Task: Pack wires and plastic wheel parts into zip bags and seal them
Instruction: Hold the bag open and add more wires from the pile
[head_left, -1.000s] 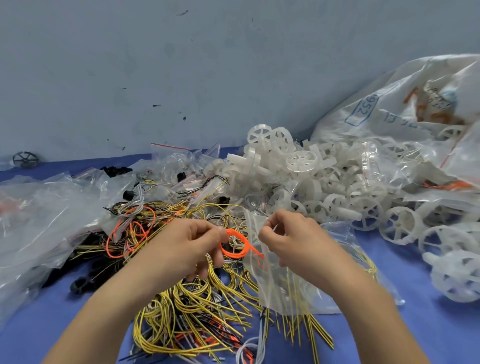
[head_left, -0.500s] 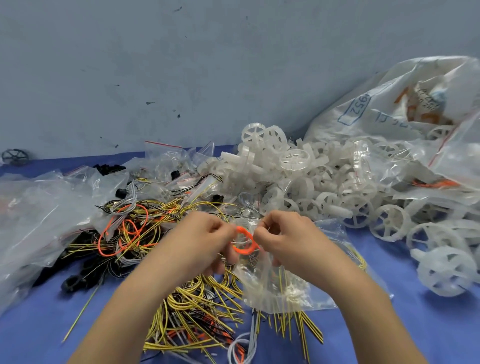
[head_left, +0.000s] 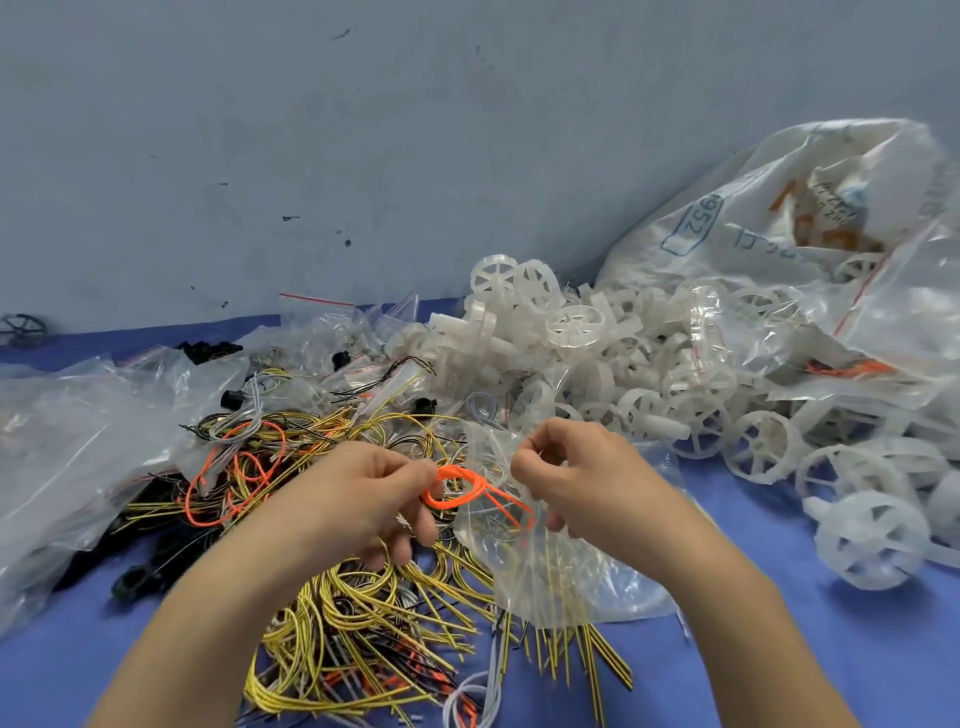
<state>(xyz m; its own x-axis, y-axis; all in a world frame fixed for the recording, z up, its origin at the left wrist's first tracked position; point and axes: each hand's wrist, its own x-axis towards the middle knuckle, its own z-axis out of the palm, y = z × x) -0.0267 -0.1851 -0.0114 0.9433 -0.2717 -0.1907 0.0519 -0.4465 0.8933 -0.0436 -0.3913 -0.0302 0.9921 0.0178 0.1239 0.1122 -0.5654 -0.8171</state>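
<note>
My left hand (head_left: 363, 499) pinched a coiled orange wire (head_left: 457, 488) at the clear zip bag (head_left: 550, 571) my right hand (head_left: 576, 483) gripped; heaps of white plastic wheels (head_left: 623, 374) remained unpacked.

A pale grey-blue wall (head_left: 363, 156), scuffed and flecked with small dark marks, rises behind a counter (head_left: 779, 649) covered in a blue-violet surface. The two meet along a line running across the middle of the view. Soft, even light falls over both, casting only faint shadows.
</note>
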